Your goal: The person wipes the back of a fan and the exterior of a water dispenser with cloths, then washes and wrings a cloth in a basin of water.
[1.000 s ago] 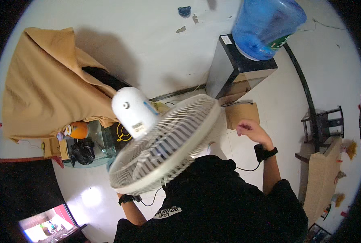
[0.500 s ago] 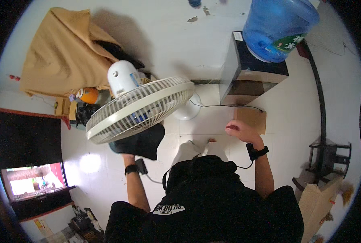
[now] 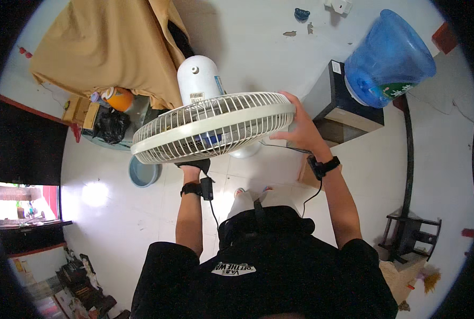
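Head view: white fan (image 3: 213,127) lifted up at chest height (well off the floor). Right hand (image 3: 301,130) clamped on the grille rim, left hand (image 3: 193,166) tucked underneath, grip hidden, can't tell. Lifted already, not yet set down anywhere.

Single view only, no second view to overlap. Head-worn fisheye camera, looks steeply down over the person's own chest and black shirt (image 3: 269,266) toward the white tiled floor (image 3: 114,212). Both forearms enter from the lower edge. Fan grille (image 3: 213,125) sits close under the lens, mid-frame. Right hand (image 3: 301,130) at its right rim, left hand (image 3: 193,166) under it. Blue water bottle (image 3: 388,58) upper right; straight lines bow near the rim.
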Demonstrator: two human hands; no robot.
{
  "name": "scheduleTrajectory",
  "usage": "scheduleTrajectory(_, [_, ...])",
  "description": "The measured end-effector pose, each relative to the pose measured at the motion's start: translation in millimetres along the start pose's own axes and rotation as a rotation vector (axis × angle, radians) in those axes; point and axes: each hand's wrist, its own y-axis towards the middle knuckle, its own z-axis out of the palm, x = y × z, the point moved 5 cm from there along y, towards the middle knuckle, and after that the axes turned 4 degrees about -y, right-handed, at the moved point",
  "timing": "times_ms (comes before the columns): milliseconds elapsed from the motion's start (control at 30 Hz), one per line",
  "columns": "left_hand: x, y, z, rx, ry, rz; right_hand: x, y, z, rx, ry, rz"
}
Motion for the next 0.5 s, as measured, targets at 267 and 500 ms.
scheduleTrajectory(267, [89.4,-9.2,65.8,0.208,0.194,-0.042,-2.3,10.7,-0.6,-0.016,0.079,0.060])
scheduleTrajectory(500, [179.7,-13.9,132.5,0.344,0.445,-0.035,-5.9,13.0,-5.2,-0.044,-0.046,-0.095])
